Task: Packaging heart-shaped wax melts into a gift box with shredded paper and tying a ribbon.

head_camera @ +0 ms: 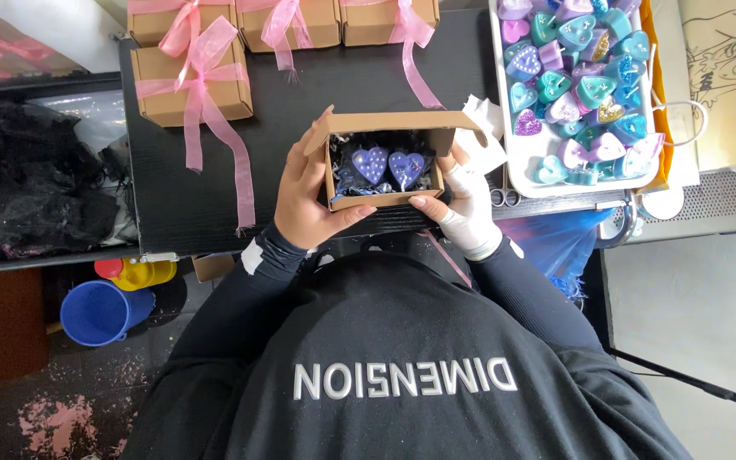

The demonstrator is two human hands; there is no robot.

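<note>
A small open brown cardboard box [385,201] sits at the near edge of a black table [342,77]. Inside it lie two purple heart-shaped candles [388,164] on dark shredded filling. My left hand [304,192] grips the box's left side, thumb along the front wall. My right hand [462,204], wrapped in white bandage, holds the right side with a finger on the front edge. The lid flaps stand open at the back.
Several closed brown boxes tied with pink ribbon [193,81] stand at the table's back left. A white tray [521,162] of purple, teal and pink heart candles lies at the right, scissors [504,198] beside it. A blue bucket [100,311] and black filling [31,183] are left.
</note>
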